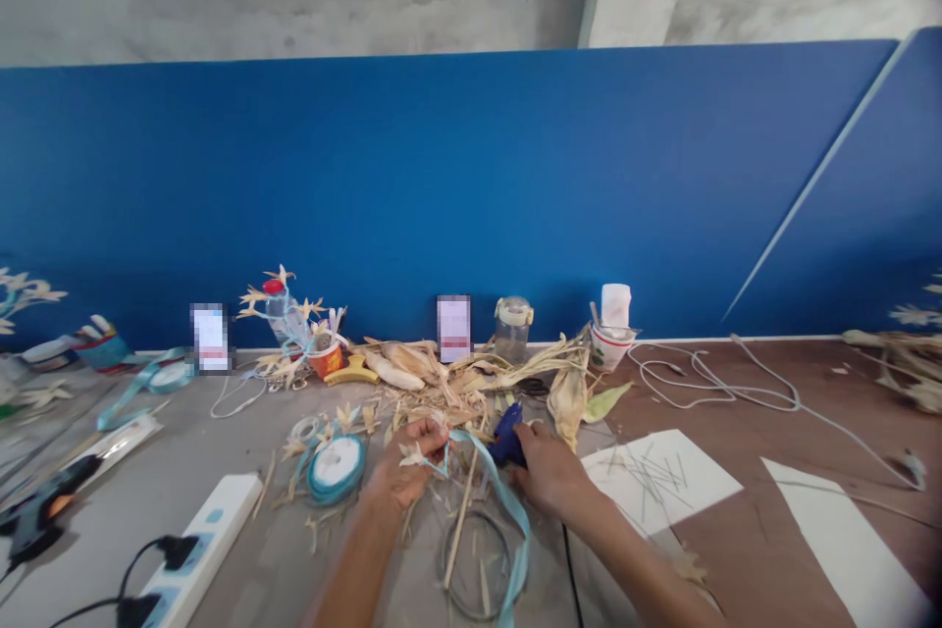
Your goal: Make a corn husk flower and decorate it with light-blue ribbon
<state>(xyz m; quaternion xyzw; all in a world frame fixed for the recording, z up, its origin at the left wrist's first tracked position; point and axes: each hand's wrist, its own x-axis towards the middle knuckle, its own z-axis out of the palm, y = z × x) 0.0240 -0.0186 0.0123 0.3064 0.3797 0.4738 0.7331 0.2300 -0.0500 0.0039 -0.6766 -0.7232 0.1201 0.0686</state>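
Observation:
My left hand (pixel 407 463) is closed in a pinch on a small dried husk flower (pixel 413 455) and the end of a light blue ribbon (pixel 507 500). The ribbon loops down over the table toward me. My right hand (pixel 549 473) is wrapped round a blue glue gun (pixel 506 436), its nozzle pointing left toward the flower. Between my hands lie a thin stick (pixel 462 510) and a wire ring (pixel 477 564). A spool of teal ribbon (pixel 337 467) lies just left of my left hand.
Dried corn husks (pixel 471 375) are heaped at the back, with a glass jar (pixel 512 326), paper cups (pixel 607 341) and a bottle of husk flowers (pixel 284 314). A power strip (pixel 206 540) and a second glue gun (pixel 36 510) lie left. White paper sheets (pixel 662 476) and a cable (pixel 736 392) lie right.

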